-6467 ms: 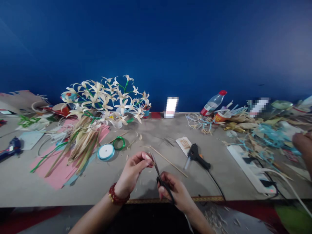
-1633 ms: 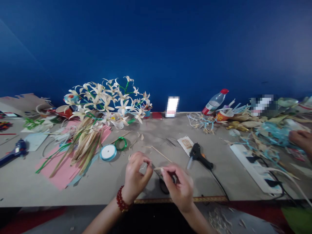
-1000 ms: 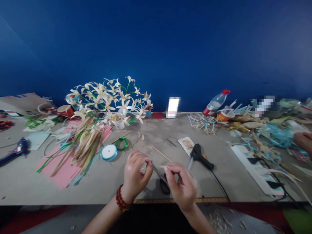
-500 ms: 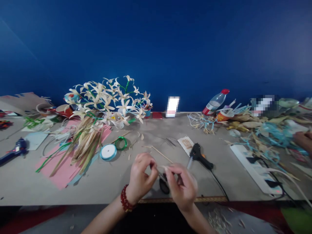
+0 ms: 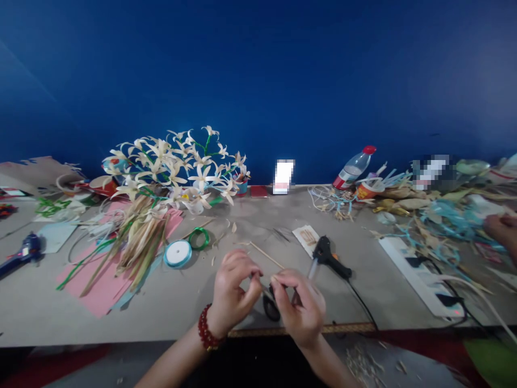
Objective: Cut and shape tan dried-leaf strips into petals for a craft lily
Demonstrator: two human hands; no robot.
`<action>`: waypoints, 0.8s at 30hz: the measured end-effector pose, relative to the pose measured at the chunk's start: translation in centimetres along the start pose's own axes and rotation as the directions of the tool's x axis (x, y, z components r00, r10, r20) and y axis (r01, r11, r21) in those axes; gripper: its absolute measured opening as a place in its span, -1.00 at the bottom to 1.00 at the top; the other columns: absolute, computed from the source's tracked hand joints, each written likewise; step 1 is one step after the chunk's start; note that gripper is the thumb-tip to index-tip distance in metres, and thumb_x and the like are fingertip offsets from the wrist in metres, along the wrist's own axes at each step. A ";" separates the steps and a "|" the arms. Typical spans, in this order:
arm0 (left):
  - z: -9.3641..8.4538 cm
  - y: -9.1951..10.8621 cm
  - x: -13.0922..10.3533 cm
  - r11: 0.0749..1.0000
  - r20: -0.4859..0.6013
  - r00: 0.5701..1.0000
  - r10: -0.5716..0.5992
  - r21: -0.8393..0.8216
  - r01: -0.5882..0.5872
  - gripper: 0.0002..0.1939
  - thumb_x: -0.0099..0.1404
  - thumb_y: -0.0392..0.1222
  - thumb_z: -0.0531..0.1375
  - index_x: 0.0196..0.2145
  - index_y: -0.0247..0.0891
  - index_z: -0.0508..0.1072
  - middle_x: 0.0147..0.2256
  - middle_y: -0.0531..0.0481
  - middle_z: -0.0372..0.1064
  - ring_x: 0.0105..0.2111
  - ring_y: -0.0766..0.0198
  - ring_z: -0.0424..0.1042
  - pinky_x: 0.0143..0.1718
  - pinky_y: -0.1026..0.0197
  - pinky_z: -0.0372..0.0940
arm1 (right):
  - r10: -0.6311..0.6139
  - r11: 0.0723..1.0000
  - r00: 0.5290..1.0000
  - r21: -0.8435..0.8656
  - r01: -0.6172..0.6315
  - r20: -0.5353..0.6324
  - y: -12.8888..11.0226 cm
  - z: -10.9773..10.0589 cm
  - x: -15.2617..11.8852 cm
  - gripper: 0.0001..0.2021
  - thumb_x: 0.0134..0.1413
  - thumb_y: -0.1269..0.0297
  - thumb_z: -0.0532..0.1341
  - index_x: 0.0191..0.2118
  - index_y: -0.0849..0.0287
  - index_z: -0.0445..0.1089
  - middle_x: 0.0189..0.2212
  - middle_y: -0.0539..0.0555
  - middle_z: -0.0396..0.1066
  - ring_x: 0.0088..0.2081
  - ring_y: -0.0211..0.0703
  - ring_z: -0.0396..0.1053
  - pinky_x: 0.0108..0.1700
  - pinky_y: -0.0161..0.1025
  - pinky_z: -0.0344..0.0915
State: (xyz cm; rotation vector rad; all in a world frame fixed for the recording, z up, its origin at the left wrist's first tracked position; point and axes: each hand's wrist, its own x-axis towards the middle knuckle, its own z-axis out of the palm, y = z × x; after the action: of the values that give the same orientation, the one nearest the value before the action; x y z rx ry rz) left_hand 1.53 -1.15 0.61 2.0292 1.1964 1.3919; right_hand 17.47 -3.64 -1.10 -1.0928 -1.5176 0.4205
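Observation:
My left hand (image 5: 236, 293), with a red bead bracelet at the wrist, is closed in a pinch above the table's front part. Close by on its right, my right hand (image 5: 299, 307) also pinches thumb against forefinger. What lies between the fingertips of either hand is too small to make out. Dark-handled scissors (image 5: 271, 307) rest on the table below and between the hands, partly hidden. Just beyond the fingertips lies a thin pale stick (image 5: 265, 254). A black glue gun (image 5: 331, 257) is to the right of my right hand.
White flowers (image 5: 173, 170) stand at the back left, behind dried husks (image 5: 139, 242) on pink paper. A ribbon spool (image 5: 177, 253) lies left of my hands. At right are a power strip (image 5: 420, 277), a bottle (image 5: 353, 170) and another person's hand (image 5: 501, 229).
The pale sliver seen at my right fingertips before no longer shows clearly. Both hands keep nearly the same pose, and the whole view has shifted slightly.

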 end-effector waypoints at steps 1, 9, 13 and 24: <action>-0.3 -0.2 -0.1 0.999 -0.023 0.999 -0.028 0.022 0.029 -0.84 0.23 -0.39 0.09 -0.42 -0.19 0.40 -0.47 0.02 0.42 -0.37 0.19 0.40 0.02 -0.04 0.25 | 0.018 1.000 1.000 0.005 -0.018 -0.022 0.1 -0.1 0.0 -0.86 0.11 0.47 0.23 -0.29 0.06 0.44 -0.42 0.08 0.51 -0.38 -0.08 0.47 -0.29 -0.19 0.40; -0.5 1.0 0.2 0.999 0.110 0.993 0.049 0.005 -0.050 -0.92 0.28 -0.33 0.13 -0.32 -0.19 0.40 -0.42 0.00 0.44 -0.34 0.19 0.42 0.10 -0.07 0.21 | 0.031 0.999 0.999 0.029 -0.032 0.020 0.2 0.2 0.5 -0.91 0.15 0.42 0.20 -0.31 0.10 0.43 -0.44 0.07 0.50 -0.38 -0.11 0.46 -0.28 -0.22 0.41; -0.4 1.2 0.3 0.992 0.119 0.987 0.105 0.063 -0.113 -0.85 0.29 -0.41 0.07 -0.32 -0.20 0.37 -0.41 0.00 0.45 -0.35 0.22 0.41 0.10 -0.08 0.21 | 0.008 1.000 0.990 0.007 -0.009 0.143 -0.3 -0.3 1.2 -0.91 0.16 0.43 0.20 -0.23 0.11 0.41 -0.39 0.04 0.51 -0.38 -0.17 0.47 -0.31 -0.28 0.41; -0.6 1.5 0.1 0.954 0.133 0.979 0.152 0.241 -0.180 -0.86 0.24 -0.41 0.15 -0.42 -0.22 0.38 -0.47 0.06 0.44 -0.40 0.27 0.39 0.13 -0.08 0.16 | -0.030 0.991 0.960 -0.114 0.064 0.277 -1.3 -1.1 2.4 -0.91 0.11 0.45 0.19 -0.35 0.11 0.39 -0.50 -0.04 0.47 -0.48 -0.23 0.41 -0.36 -0.32 0.34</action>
State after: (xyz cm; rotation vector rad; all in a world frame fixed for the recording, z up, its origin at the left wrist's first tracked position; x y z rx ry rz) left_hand 1.63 -2.00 1.98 2.4004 1.2300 1.2288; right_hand 18.16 -2.69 1.55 -1.1253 -1.8311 0.4664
